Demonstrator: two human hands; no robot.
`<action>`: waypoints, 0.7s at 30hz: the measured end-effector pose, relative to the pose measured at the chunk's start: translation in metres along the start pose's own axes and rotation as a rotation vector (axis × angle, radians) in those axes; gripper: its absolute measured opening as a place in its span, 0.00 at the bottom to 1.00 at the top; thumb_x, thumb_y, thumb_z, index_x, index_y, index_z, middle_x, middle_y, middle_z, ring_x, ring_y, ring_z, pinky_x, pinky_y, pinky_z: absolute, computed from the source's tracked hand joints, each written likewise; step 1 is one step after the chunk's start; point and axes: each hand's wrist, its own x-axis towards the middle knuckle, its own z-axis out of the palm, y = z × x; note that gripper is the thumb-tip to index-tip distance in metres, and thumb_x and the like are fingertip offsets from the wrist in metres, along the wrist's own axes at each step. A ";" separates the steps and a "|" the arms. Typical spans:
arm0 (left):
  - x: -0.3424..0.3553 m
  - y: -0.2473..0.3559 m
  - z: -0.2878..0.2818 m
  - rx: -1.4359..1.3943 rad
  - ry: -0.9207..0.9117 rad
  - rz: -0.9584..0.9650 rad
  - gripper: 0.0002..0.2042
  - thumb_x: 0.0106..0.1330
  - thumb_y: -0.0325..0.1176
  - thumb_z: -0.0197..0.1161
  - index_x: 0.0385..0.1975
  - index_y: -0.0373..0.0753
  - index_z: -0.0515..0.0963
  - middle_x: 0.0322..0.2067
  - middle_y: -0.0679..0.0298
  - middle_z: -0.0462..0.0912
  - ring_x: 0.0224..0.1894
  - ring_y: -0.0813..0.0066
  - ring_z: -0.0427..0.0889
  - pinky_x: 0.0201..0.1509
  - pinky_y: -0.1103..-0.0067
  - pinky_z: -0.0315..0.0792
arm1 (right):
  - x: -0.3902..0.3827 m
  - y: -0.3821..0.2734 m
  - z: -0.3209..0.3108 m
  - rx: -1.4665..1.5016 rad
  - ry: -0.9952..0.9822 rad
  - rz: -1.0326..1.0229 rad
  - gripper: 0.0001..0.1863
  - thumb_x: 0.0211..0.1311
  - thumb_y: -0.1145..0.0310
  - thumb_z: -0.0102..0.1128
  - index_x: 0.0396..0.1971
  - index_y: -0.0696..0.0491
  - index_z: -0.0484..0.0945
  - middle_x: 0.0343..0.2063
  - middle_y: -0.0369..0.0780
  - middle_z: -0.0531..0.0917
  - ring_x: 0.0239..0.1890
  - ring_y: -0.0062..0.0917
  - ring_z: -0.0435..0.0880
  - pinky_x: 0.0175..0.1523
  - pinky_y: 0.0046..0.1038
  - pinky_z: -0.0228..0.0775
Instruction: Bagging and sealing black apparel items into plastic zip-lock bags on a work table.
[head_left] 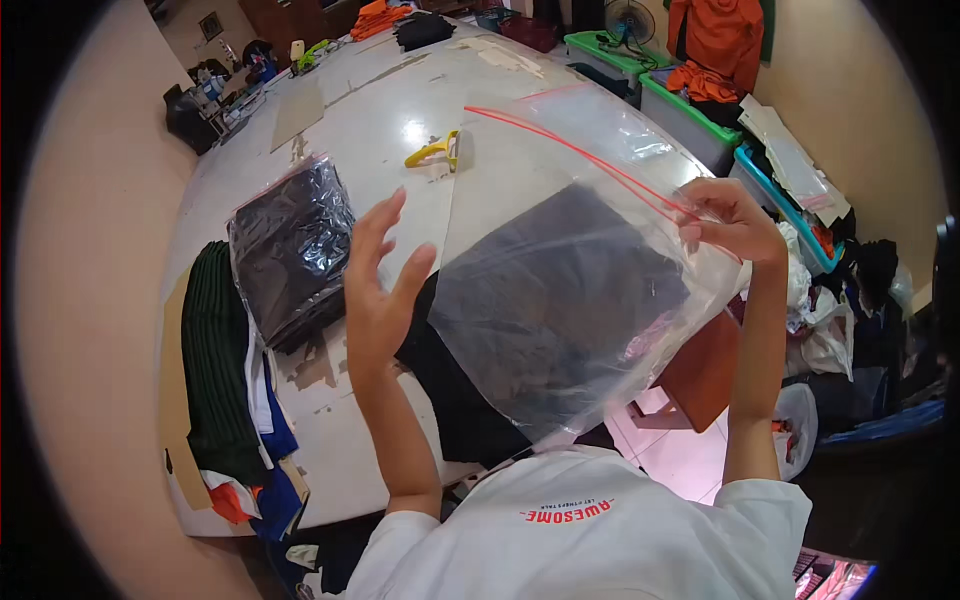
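Note:
A clear plastic bag (560,330) with a red strip along its opening spreads across the near middle of the table, dark cloth showing through it; whether that cloth is inside or beneath, I cannot tell. My right hand (728,222) pinches the bag's upper right corner by the red strip. Just left of the bag, my left hand (375,285) is raised with fingers apart, holding nothing. Black fabric (460,420) sticks out under the bag's lower left. Left of my left hand lies a stack of plastic-wrapped dark items (285,255).
The white table (330,120) carries a yellow tool (432,152), folded green fabrics (215,360), and orange (375,22) and black cloth (425,33) at the far end. Green-lidded bins (680,125), a fan (630,25) and piled bags (825,340) line the right side. A wall (90,300) is at left.

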 end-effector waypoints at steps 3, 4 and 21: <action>0.037 0.009 0.037 -0.137 -0.010 -0.077 0.25 0.53 0.40 0.59 0.49 0.36 0.66 0.48 0.58 0.68 0.50 0.69 0.67 0.52 0.74 0.59 | 0.001 -0.007 -0.020 -0.136 -0.114 -0.059 0.14 0.47 0.77 0.61 0.36 0.62 0.72 0.26 0.34 0.73 0.25 0.14 0.72 0.32 0.16 0.67; 0.047 0.010 0.050 -0.254 0.015 -0.102 0.25 0.54 0.42 0.60 0.48 0.33 0.67 0.44 0.58 0.71 0.46 0.71 0.70 0.50 0.75 0.61 | 0.001 -0.007 -0.030 -0.186 -0.163 -0.092 0.14 0.47 0.77 0.61 0.36 0.62 0.72 0.26 0.34 0.73 0.26 0.14 0.72 0.33 0.16 0.66; 0.056 0.072 0.131 -0.189 0.174 0.148 0.05 0.54 0.28 0.60 0.26 0.33 0.77 0.24 0.66 0.77 0.29 0.82 0.72 0.38 0.86 0.64 | 0.061 -0.048 -0.085 -0.504 0.041 -0.537 0.16 0.45 0.63 0.63 0.34 0.56 0.76 0.32 0.37 0.79 0.34 0.20 0.75 0.40 0.21 0.64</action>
